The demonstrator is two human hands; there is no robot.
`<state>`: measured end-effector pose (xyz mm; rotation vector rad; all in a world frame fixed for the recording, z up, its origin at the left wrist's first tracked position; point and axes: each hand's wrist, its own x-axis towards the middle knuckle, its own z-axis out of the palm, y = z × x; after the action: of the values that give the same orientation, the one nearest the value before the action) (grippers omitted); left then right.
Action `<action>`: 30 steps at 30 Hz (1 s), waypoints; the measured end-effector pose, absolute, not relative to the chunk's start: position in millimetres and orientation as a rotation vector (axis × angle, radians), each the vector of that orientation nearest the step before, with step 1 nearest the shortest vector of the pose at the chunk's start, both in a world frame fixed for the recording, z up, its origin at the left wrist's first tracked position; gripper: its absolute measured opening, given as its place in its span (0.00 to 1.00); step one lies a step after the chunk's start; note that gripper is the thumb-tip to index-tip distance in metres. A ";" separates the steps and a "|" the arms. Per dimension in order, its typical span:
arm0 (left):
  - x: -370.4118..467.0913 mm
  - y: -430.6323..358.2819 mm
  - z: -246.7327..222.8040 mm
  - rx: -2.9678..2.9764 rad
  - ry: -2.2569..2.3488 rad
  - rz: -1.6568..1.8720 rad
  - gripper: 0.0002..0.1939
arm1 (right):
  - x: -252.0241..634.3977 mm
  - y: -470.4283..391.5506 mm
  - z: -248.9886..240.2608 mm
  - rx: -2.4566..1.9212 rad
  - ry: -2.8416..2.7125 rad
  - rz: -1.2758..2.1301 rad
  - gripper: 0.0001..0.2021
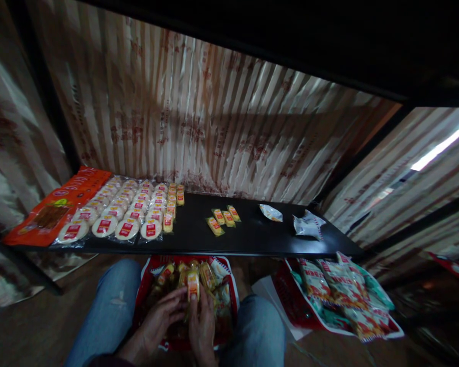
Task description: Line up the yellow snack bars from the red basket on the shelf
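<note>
Between my knees stands a red box (235, 295) with a white rim, filled with small yellow wrapped snacks. Over it, my right hand (202, 318) grips one yellow snack packet (193, 284), its label facing up, with the thumb on its lower end. My left hand (164, 313) is beside it, fingers partly bent and reaching toward the same packet; whether its fingertips hold anything is hard to make out. On the black shelf (252, 239) above the box lie several loose yellow packets (215, 226).
Rows of round white packaged cakes (127, 229) and a column of yellow packets (168, 221) fill the shelf's left, beside an orange bag (57, 209). Two silvery packets (271, 213) lie right. A second red box (396, 330) holds snack bags. Dark posts frame the shelf.
</note>
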<state>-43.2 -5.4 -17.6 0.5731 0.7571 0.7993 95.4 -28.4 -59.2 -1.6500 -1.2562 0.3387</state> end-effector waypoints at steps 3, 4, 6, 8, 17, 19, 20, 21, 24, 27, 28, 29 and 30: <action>-36.4 1.7 -5.8 0.701 0.801 0.799 0.28 | 102.0 -22.2 -50.6 -1.642 -1.221 0.387 0.25; -33.7 5.1 -1.5 0.744 0.803 0.809 0.28 | 104.4 -18.4 -45.4 -1.631 -1.205 0.390 0.26; -28.0 13.3 7.1 0.827 0.803 0.837 0.29 | 108.9 -8.6 -31.6 -1.621 -1.168 0.401 0.27; -22.8 23.3 15.0 0.918 0.819 0.868 0.29 | 112.4 3.2 -15.6 -1.620 -1.160 0.463 0.29; -8.2 70.3 31.6 1.328 1.002 1.056 0.22 | 113.1 49.4 20.3 -1.526 -1.156 0.573 0.26; -5.8 79.2 37.0 1.415 1.066 1.106 0.20 | 112.0 59.5 22.7 -1.498 -1.157 0.582 0.25; -4.6 83.8 40.7 1.458 1.094 1.126 0.20 | 111.6 65.2 24.1 -1.487 -1.157 0.587 0.25; -3.4 88.5 44.7 1.500 1.123 1.142 0.20 | 111.5 71.4 25.6 -1.479 -1.158 0.586 0.24; 0.1 104.3 56.9 1.603 1.230 1.171 0.20 | 112.0 92.7 30.0 -1.449 -1.178 0.557 0.23; 3.7 122.5 65.0 1.673 1.314 1.169 0.20 | 112.9 116.9 33.7 -1.422 -1.215 0.502 0.23; 4.8 128.9 66.6 1.690 1.332 1.168 0.21 | 112.9 125.1 35.0 -1.420 -1.225 0.484 0.23; 5.8 135.3 67.7 1.703 1.346 1.170 0.23 | 112.7 133.1 36.3 -1.421 -1.236 0.470 0.23; 6.6 141.5 68.6 1.719 1.360 1.170 0.23 | 112.2 140.9 37.6 -1.418 -1.248 0.463 0.23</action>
<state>6.6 141.5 68.6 1.7187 1.3598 1.1701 112.2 140.9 37.6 -1.4179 -1.2476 0.4629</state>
